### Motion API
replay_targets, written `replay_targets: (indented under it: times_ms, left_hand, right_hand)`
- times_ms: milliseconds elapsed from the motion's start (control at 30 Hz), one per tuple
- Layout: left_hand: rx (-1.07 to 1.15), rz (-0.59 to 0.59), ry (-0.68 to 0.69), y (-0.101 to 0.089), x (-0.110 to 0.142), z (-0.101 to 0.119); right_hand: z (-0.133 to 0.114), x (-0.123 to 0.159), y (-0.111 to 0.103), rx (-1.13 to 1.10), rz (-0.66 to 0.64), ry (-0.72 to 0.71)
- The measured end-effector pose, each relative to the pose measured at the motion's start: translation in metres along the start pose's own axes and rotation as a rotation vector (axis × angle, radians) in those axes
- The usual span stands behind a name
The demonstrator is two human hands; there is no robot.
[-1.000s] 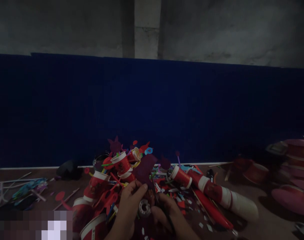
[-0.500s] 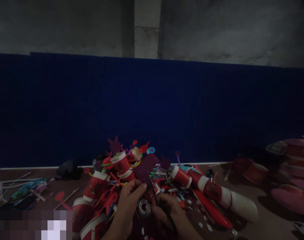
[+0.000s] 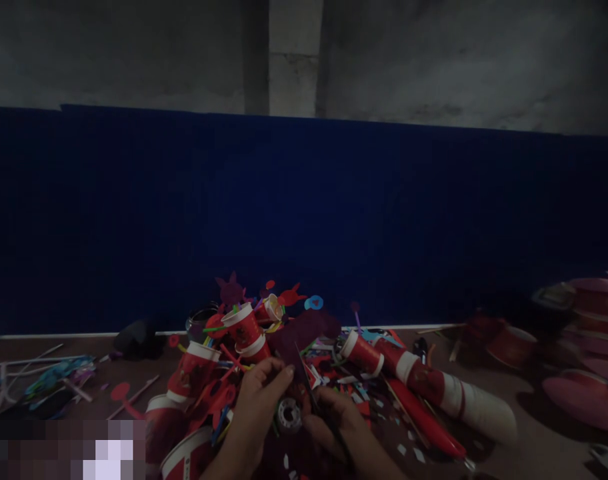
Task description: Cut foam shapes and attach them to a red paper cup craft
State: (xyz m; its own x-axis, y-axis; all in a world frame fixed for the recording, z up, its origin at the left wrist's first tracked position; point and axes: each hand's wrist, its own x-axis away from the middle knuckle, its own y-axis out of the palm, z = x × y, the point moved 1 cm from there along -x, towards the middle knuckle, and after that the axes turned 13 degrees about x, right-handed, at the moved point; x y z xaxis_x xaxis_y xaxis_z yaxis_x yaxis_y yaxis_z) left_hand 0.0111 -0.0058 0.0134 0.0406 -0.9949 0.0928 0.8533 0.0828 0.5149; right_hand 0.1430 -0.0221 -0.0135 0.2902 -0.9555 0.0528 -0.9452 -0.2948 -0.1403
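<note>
My left hand (image 3: 261,403) is closed in a pinch, thumb against fingers, on a dark purple sheet (image 3: 297,337) that looks like paper or felt. In my right hand (image 3: 334,420) is a pair of scissors (image 3: 304,372), the blades pointing up and away along the sheet's right side. How far the blades are apart is too dark to tell. Below and between my hands lies a white-rimmed ring (image 3: 289,415), like a tape roll. Red paper cups (image 3: 242,324) with coloured cut-outs and sticks stand close to my left hand.
Small coloured scraps (image 3: 379,405) are strewn right of my hands. A row of nested paper cups (image 3: 479,407) and a long red tool (image 3: 424,420) lie beyond them. Pink and red tubs (image 3: 591,393) stand at far right. A blue panel (image 3: 304,213) rises behind the table.
The purple sheet has swung to the right at its far end, and a blue ring-shaped cut-out there has shifted right too. Both hands stay nearly where they were, still holding sheet and scissors.
</note>
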Motion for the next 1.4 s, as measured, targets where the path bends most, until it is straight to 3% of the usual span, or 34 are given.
replay_targets:
  times_ms: [67, 333, 500, 700, 1067, 1400]
  left_hand:
    - [0.007, 0.008, -0.016, 0.0, -0.001, 0.0]
    - [-0.009, -0.016, -0.029, -0.004, -0.007, -0.001]
    - [-0.049, -0.069, -0.043, -0.009, -0.011, -0.002]
    - [-0.08, -0.111, -0.056, -0.014, -0.016, -0.004]
    - [-0.1, -0.175, -0.066, -0.016, -0.017, -0.002]
    - [-0.13, -0.202, -0.093, -0.02, -0.021, -0.006]
  right_hand:
    - [0.002, -0.002, 0.0, 0.019, 0.046, -0.011]
    - [0.003, -0.004, -0.007, 0.081, 0.004, 0.023]
    - [-0.002, -0.001, -0.01, 0.036, -0.117, 0.009]
    - [0.012, -0.006, -0.008, 0.077, -0.047, 0.018]
    - [0.006, -0.004, -0.017, 0.146, -0.157, -0.004]
    - [0.009, -0.006, -0.019, 0.253, -0.157, 0.012]
